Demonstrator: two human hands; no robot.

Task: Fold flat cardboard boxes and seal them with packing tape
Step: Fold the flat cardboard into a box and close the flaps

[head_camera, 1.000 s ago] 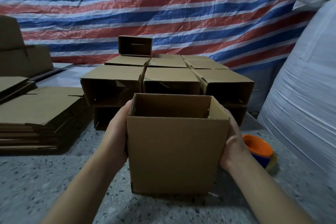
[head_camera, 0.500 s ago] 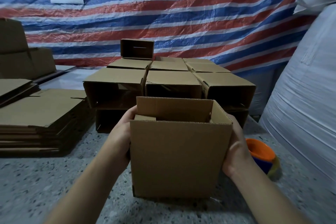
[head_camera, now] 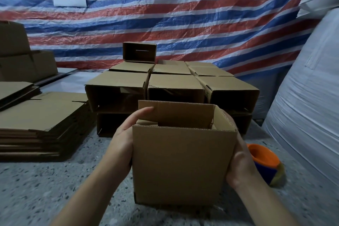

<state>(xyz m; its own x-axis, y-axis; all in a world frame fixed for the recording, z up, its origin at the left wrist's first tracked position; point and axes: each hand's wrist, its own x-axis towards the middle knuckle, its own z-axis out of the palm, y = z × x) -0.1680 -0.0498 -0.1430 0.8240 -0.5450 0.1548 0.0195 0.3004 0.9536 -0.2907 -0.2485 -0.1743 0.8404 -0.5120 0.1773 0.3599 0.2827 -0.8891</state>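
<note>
The left hand point(head_camera: 126, 139) presses the left short flap down into the upright brown cardboard box point(head_camera: 183, 163) standing on the speckled grey floor point(head_camera: 36, 189), fingers extended over the rim. The right hand point(head_camera: 238, 161) cups the right wall, fingers flat. To fold well, I judge both short flaps should go down level before the long ones. A second ago all flaps stood upright. The orange-and-blue tape dispenser point(head_camera: 264, 161) lies just right.
</note>
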